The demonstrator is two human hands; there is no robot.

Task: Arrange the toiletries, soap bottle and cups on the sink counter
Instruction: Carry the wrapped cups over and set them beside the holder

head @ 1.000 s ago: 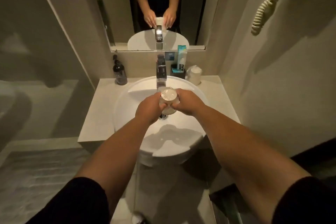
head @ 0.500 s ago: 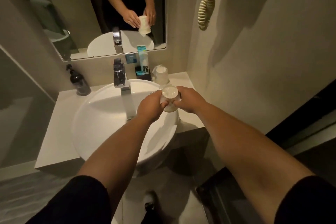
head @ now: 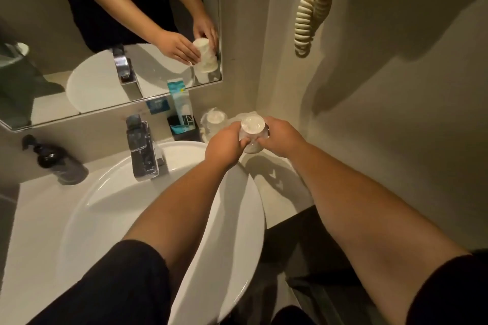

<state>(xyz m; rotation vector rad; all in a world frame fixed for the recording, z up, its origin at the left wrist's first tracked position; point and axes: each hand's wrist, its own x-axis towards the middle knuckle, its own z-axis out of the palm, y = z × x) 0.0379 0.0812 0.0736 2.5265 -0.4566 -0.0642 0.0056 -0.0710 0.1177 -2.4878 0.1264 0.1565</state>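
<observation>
Partly done, by the look: soap bottle (head: 56, 161) stands far left on the counter (head: 280, 192), toiletries holder (head: 184, 125) and one wrapped cup (head: 215, 120) far right by the wall. Second cup (head: 252, 134) not yet placed: left hand (head: 224, 146) and right hand (head: 281, 137) both pinch it, inverted, above the counter's far right corner.

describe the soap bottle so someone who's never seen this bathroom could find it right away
Start at the white sink under the mirror and find the tap at its back. The soap bottle stands on the counter left of the tap, near the wall. It is the only dark pump bottle; the cups and toiletries all sit right of the tap.
</observation>
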